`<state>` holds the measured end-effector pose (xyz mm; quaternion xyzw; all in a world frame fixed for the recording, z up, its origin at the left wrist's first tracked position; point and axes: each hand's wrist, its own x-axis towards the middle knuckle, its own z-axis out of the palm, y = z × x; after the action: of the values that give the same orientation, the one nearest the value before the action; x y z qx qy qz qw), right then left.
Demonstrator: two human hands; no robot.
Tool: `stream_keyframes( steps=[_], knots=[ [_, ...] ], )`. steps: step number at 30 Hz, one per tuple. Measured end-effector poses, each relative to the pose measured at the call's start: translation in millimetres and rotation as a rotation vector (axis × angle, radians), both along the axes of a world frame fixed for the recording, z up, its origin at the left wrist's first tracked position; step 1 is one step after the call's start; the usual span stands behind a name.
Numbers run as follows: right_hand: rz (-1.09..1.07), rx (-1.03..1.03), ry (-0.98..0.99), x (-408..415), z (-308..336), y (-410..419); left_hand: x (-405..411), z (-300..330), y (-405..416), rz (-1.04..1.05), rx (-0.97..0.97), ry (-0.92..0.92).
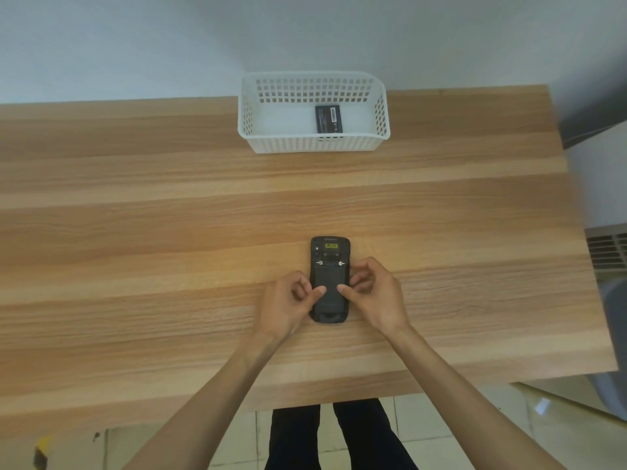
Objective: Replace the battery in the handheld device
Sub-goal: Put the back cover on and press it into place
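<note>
We seem to be in a plain office or test room: a bare wood-grain table (169,205) against a blank pale wall (135,39), a tiled floor (441,418), and a vented grey unit (607,249) at the right edge.

A light wooden bench (135,205) fills mid-frame, a pale grey wall (135,39) across the top and pale floor tiles (441,418) at the bottom.

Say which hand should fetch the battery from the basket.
Right, probably. The battery lies in the right part of the basket, slightly nearer the right hand; the left hand can steady the device.
</note>
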<state>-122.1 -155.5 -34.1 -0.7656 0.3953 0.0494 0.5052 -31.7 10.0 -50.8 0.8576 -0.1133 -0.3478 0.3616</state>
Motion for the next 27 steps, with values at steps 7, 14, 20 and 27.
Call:
stream_keyframes(
  steps=[7,14,20,27],
  knots=[
    [0.051,0.037,-0.018,-7.4,-2.8,-1.3,2.2,0.5,6.5,-0.089,-0.049,0.048],
    [0.093,0.049,-0.046,-13.2,-4.3,0.3,1.3,0.0,9.5,-0.073,-0.103,0.088],
    [0.118,0.004,0.001,-10.1,-1.6,1.8,0.8,0.2,7.9,-0.056,-0.089,0.094],
    [0.139,0.002,0.028,-11.4,2.6,0.9,-6.3,3.2,11.1,-0.06,-0.047,0.038]
  ],
)
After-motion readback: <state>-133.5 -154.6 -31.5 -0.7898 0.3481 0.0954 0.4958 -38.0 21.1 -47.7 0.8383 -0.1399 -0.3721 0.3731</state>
